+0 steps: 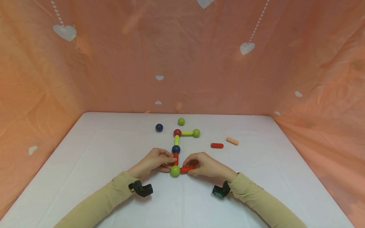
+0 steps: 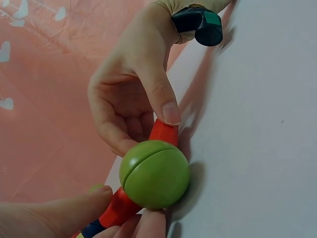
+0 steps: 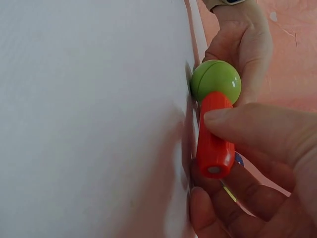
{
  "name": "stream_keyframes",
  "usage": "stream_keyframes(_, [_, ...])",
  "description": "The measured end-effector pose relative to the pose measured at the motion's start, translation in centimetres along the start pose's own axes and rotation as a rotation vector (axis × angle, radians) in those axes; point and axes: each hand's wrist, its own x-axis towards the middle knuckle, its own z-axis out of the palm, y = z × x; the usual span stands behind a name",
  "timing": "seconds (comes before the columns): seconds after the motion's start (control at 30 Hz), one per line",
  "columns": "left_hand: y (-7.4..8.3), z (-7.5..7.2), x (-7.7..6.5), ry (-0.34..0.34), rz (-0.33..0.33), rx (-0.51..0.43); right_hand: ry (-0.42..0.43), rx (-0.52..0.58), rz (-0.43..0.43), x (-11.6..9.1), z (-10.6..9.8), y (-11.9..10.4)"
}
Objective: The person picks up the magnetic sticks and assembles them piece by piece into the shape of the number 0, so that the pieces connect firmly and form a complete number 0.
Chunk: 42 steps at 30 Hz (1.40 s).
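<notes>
Your left hand [image 1: 156, 161] pinches the red rod [image 1: 176, 156] that links the dark blue ball [image 1: 176, 149] to the near green ball [image 1: 175, 171]. Your right hand [image 1: 206, 164] grips a second red rod [image 3: 214, 141], its end against that green ball's right side, low over the white table [image 1: 99, 152].

Creased orange-pink fabric walls [image 1: 182, 57] — pale hearts [image 1: 65, 33], dotted strings [image 1: 258, 22] — white tabletop [image 1: 99, 142]

One red rod [image 1: 186, 169] in right hand [image 1: 206, 165]
</notes>
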Motion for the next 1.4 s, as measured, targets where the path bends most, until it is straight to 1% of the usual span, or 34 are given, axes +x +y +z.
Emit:
stream_keyframes(0.17, [0.0,-0.1,-0.8,-0.011,-0.017,0.031,-0.005,0.003,-0.009,0.0,0.1,0.1])
stream_keyframes(0.27, [-0.1,-0.1,-1.2,-0.035,-0.033,0.066,-0.004,0.001,-0.012,0.0,0.2,0.1])
stream_keyframes(0.4, [-0.1,0.0,-1.6,-0.065,-0.014,0.085,-0.001,-0.002,-0.017,0.0,0.2,0.0])
stream_keyframes(0.5, [-0.2,0.0,-1.8,-0.061,-0.002,0.077,-0.007,-0.001,-0.022,0.2,0.3,0.0])
stream_keyframes(0.63, [-0.2,-0.1,-1.9,-0.052,-0.009,0.066,-0.027,0.002,-0.026,0.4,0.2,-0.1])
stream_keyframes(0.8, [-0.3,-0.1,-1.9,-0.048,-0.012,0.052,-0.047,0.006,-0.02,0.5,0.0,-0.1])
stream_keyframes(1.1, [-0.5,-0.1,-1.7,-0.048,0.002,0.026,-0.062,-0.008,-0.025,0.4,-0.1,0.2])
stream_keyframes(1.2, [-0.6,-0.1,-1.6,-0.047,0.003,0.022,-0.079,0.003,-0.041,0.4,-0.6,0.3])
stream_keyframes(1.27, [-0.7,-0.1,-1.6,-0.045,0.002,0.018,-0.08,0.01,-0.052,0.6,-1.4,0.3])
stream_keyframes(1.33, [-0.7,-0.1,-1.5,-0.041,0.001,0.019,-0.064,0.012,-0.059,1.0,-2.4,0.3])
stream_keyframes(1.4, [-0.8,0.0,-1.5,-0.04,0.0,0.019,-0.026,0.009,-0.057,1.6,-3.7,0.4])
